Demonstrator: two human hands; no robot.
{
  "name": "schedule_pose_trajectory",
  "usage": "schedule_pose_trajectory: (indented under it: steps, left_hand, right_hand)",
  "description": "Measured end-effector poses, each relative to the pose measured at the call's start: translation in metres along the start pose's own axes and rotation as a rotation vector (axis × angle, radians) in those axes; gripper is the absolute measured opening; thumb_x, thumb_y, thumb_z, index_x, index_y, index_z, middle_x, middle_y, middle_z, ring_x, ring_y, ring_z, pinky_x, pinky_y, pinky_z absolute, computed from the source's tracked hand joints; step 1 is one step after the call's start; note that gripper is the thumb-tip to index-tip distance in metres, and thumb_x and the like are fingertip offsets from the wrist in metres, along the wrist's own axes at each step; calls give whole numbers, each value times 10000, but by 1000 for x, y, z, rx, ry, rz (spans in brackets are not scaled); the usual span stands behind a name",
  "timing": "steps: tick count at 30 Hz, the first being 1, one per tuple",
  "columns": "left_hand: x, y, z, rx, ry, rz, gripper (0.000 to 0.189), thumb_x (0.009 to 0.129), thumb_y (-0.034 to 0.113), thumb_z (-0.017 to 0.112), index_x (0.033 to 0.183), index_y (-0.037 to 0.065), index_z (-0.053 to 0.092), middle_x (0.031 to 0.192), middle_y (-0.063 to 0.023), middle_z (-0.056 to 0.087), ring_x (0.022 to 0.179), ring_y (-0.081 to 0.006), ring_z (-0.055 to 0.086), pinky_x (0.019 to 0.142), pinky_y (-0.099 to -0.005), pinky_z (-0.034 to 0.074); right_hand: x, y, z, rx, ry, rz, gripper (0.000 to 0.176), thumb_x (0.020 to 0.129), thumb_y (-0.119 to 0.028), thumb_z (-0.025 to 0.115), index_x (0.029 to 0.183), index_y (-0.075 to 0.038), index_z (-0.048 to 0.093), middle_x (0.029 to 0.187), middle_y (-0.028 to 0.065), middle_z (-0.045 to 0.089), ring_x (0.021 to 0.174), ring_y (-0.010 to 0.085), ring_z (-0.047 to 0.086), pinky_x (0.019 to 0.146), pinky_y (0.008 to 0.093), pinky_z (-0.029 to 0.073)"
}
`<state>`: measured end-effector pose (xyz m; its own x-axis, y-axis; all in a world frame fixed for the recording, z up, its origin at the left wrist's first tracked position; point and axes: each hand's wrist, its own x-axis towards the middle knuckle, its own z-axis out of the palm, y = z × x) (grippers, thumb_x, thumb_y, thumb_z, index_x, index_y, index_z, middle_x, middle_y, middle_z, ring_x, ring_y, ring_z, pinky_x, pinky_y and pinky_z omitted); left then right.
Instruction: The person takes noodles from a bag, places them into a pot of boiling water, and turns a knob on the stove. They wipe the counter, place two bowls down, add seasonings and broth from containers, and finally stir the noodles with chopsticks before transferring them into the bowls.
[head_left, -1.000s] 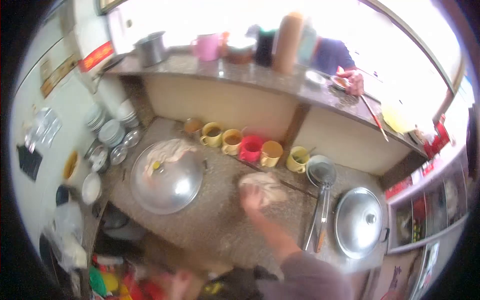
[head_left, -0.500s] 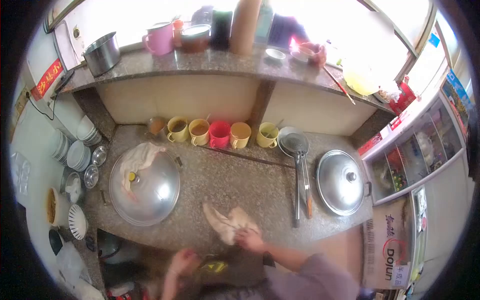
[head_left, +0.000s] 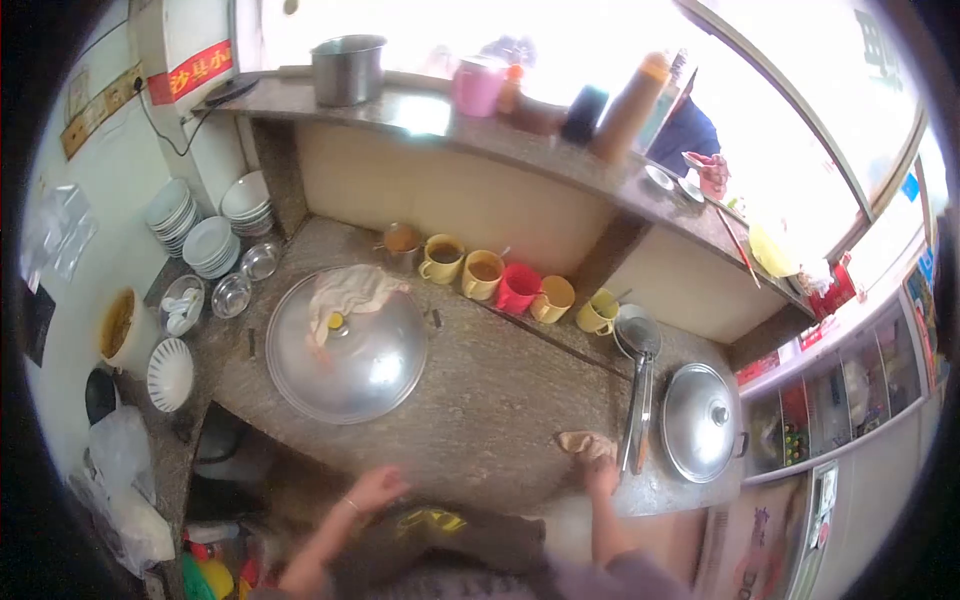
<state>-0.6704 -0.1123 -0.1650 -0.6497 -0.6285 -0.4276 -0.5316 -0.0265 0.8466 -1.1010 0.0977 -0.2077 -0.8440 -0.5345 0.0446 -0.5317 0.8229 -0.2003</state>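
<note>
A beige cloth lies bunched on the grey stone counter, and my right hand grips its near edge. Just right of it are two long-handled ladles or strainers, their handles pointing toward me. My left hand hovers by the counter's front edge, slightly blurred, fingers loosely apart and nothing visible in them. Ahead of that hand stands a large round metal lid with a yellow knob, a second pale cloth draped over it.
Several mugs line the back of the counter. A smaller metal lid sits at the right, and stacked bowls at the left. On the raised shelf are a pot and a pink mug. Another person's hand holds a small dish there.
My right hand has slid the cloth rightward across the counter, close to the ladle handles. The head view has turned left. My left hand stays near the front edge.
</note>
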Motion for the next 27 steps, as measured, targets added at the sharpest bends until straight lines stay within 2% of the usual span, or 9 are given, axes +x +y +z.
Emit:
schedule_pose_trajectory:
  steps: [2,3,5,8,10,15,22,25,27]
  left_hand:
    - [-21,16,-15,-22,17,22,395,750,297,610,1049,53,524,916,-92,589,825,-162,564,734,-290,449]
    - [-29,20,-23,-41,26,49,386,750,288,613,1048,57,526,914,-86,589,827,-156,563,730,-282,449]
    - [-38,-10,-29,-97,76,20,376,750,275,616,1041,53,528,908,-84,590,819,-154,566,719,-278,452]
    - [-53,-30,-46,-111,157,-35,356,749,252,620,1024,45,532,887,-81,592,794,-149,569,696,-272,456]
    - [-62,-37,-58,-70,186,-66,345,748,242,621,1014,39,534,872,-80,593,777,-146,570,685,-270,457]
    - [-59,-55,-73,-60,320,-2,338,739,212,624,993,11,531,850,-78,591,756,-139,567,688,-275,457]
    - [-53,-24,-68,-212,410,-122,281,741,203,612,940,11,562,817,-74,601,758,-148,571,688,-271,451]
    - [-53,-22,-56,13,433,-95,231,744,222,603,855,20,587,773,-86,596,716,-173,573,650,-280,449]
    - [-50,-7,-54,39,261,-20,213,755,242,583,790,32,593,750,-103,581,679,-202,565,614,-304,442]
  right_hand:
    - [3,-33,-29,-136,-212,201,289,698,-308,568,892,-94,577,967,121,531,926,321,493,738,417,431]
    - [9,-33,-28,-106,-231,174,421,689,-425,578,934,-82,580,999,150,519,949,323,496,745,413,439]
    - [45,-1,25,-229,-142,13,454,676,-403,593,954,-45,567,962,202,519,909,342,506,746,407,433]
    - [50,-71,-35,130,165,-82,340,682,-266,610,909,-18,558,930,209,529,870,349,516,727,409,426]
    - [74,-125,-64,309,144,-94,250,690,-190,600,849,-2,557,896,184,550,837,324,532,718,399,427]
    - [85,-231,-120,628,134,-405,190,736,-140,560,876,-11,566,765,134,586,723,239,576,672,302,443]
    - [70,-269,-88,591,-218,-563,221,754,-149,554,927,-11,565,793,125,604,704,200,588,645,284,450]
    - [35,-264,-56,578,-437,-627,233,758,-166,552,934,-14,567,781,126,608,697,206,590,639,292,451]
    - [25,-248,-30,480,-658,-554,248,775,-132,538,991,-13,562,836,101,615,743,134,574,671,263,443]
